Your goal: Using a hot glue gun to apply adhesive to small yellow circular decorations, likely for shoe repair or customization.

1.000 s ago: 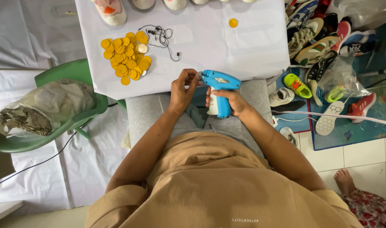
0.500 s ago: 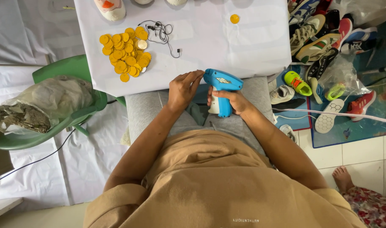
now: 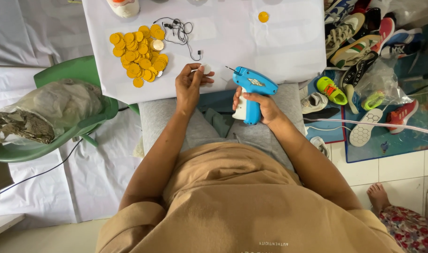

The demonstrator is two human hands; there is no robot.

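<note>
Since half a second ago, left hand point(image 3: 189, 84) lifts clear, pinching a white disc point(image 3: 206, 69); I see the tagging gun point(image 3: 251, 89), gripped by right hand point(image 3: 263, 105), needle pointing ten o'clock toward it.

White-covered table point(image 3: 279, 42) at top. White sheeting point(image 3: 40, 178) over the floor at left. Green plastic chair point(image 3: 78, 70) at left, bearing a crumpled bag point(image 3: 45, 110). White floor tiles point(image 3: 392, 173) at lower right. Blue mat point(image 3: 410, 136) at right, piled with assorted shoes point(image 3: 359, 42). Even, soft light.
</note>
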